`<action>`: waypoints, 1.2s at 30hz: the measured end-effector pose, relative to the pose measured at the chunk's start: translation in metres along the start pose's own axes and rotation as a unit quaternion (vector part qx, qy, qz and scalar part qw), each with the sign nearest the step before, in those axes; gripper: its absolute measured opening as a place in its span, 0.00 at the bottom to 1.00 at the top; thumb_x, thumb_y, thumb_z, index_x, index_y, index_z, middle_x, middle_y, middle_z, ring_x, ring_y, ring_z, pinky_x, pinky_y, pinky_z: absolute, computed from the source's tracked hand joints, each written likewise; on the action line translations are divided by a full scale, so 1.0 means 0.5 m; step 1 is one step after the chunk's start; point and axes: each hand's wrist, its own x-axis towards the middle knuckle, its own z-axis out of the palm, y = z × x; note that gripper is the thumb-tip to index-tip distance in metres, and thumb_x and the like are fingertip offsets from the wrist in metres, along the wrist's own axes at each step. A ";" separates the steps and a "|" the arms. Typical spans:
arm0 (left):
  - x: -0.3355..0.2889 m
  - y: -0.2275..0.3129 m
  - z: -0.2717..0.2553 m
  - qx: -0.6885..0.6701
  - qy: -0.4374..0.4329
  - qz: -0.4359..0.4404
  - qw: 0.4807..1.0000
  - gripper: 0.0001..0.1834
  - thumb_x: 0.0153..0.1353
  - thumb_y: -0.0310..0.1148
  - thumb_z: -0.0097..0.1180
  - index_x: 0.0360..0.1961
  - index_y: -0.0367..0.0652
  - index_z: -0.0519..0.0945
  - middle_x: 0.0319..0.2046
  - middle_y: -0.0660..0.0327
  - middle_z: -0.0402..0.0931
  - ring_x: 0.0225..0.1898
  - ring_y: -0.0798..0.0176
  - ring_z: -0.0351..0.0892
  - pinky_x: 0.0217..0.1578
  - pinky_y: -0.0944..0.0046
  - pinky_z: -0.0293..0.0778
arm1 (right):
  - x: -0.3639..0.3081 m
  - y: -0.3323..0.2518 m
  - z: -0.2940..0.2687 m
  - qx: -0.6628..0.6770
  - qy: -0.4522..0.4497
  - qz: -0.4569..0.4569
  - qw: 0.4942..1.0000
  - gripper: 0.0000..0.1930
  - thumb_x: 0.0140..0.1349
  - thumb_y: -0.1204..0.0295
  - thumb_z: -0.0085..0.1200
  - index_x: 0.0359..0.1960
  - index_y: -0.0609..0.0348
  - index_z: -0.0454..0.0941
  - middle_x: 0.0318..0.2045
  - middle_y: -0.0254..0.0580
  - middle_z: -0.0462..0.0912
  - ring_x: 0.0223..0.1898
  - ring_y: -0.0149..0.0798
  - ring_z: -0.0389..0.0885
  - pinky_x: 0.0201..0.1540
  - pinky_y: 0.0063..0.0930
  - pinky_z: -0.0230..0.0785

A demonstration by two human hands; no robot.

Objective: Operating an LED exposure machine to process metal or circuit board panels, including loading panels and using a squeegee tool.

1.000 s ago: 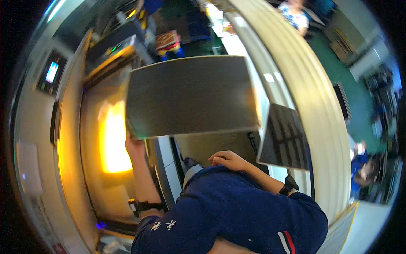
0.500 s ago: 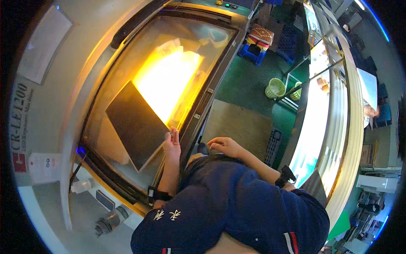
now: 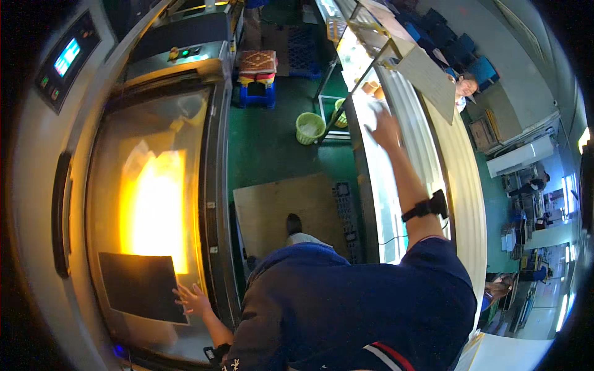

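Dark rectangular panel now sits straighter on yellow-lit glass bed at 8 o'clock, my left hand splayed by its edge, my right hand swung to 2 o'clock over white light table, grip unclear, so I'm spanning both.
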 end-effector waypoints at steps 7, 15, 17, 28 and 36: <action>-0.024 0.074 -0.046 -0.078 -0.003 0.061 0.995 0.34 0.70 0.51 0.43 0.72 0.48 0.57 0.72 0.53 0.53 0.72 0.44 0.51 0.66 0.37 0.49 | 0.083 0.597 0.017 -0.199 -0.080 0.160 0.964 0.43 0.50 0.58 0.69 0.69 0.51 0.64 0.66 0.59 0.65 0.67 0.57 0.62 0.69 0.46 0.55; -0.074 0.102 -0.056 -0.050 0.044 0.001 0.998 0.35 0.67 0.61 0.40 0.74 0.67 0.55 0.76 0.66 0.46 0.75 0.41 0.42 0.63 0.21 0.38 | 0.049 0.535 0.024 -0.211 0.119 0.112 0.964 0.20 0.72 0.57 0.37 0.59 0.36 0.79 0.55 0.36 0.81 0.51 0.45 0.81 0.52 0.38 0.74; -0.084 0.098 -0.063 -0.031 0.006 -0.031 0.999 0.37 0.68 0.64 0.36 0.75 0.67 0.51 0.77 0.67 0.40 0.76 0.43 0.37 0.65 0.22 0.35 | 0.023 0.363 0.000 -0.190 0.089 0.163 0.964 0.19 0.73 0.60 0.40 0.59 0.36 0.78 0.56 0.33 0.81 0.52 0.43 0.81 0.53 0.37 0.73; -0.023 0.045 -0.070 -0.062 -0.003 0.013 0.998 0.37 0.69 0.62 0.33 0.75 0.62 0.50 0.77 0.68 0.35 0.77 0.42 0.30 0.64 0.19 0.28 | 0.143 -0.276 0.031 0.213 0.115 -0.308 0.920 0.15 0.63 0.79 0.50 0.49 0.59 0.83 0.48 0.45 0.85 0.51 0.45 0.82 0.56 0.39 0.72; -0.027 0.039 -0.062 -0.056 0.021 0.014 0.998 0.37 0.69 0.61 0.36 0.75 0.62 0.50 0.77 0.68 0.34 0.76 0.41 0.29 0.64 0.19 0.28 | 0.108 -0.883 0.284 0.216 -0.050 -0.646 0.731 0.28 0.52 0.76 0.59 0.57 0.38 0.78 0.57 0.28 0.79 0.60 0.50 0.73 0.63 0.52 0.64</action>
